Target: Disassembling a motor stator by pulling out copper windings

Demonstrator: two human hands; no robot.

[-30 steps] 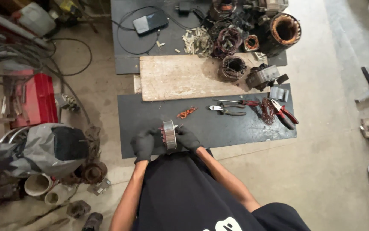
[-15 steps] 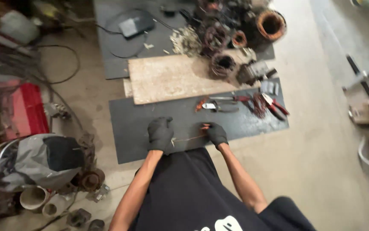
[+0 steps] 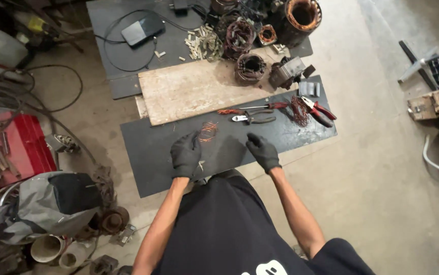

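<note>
I wear black gloves on both hands over a dark mat on the floor. My left hand grips a loose tangle of thin copper wire at its fingertips, just above the mat. To the right of it my right hand hovers with its fingers spread and nothing in them. Needle-nose pliers and a red-handled screwdriver lie on the mat just beyond my right hand.
A wooden board lies past the mat. Red-handled cutters and a copper wire bundle sit at the mat's right end. Several wound motor stators crowd the far side. A red toolbox and a grey bag are at left.
A second ago both hands held a round metal part together at the mat's near edge. They then drew apart; now the left holds loose copper wire and the right is free.
</note>
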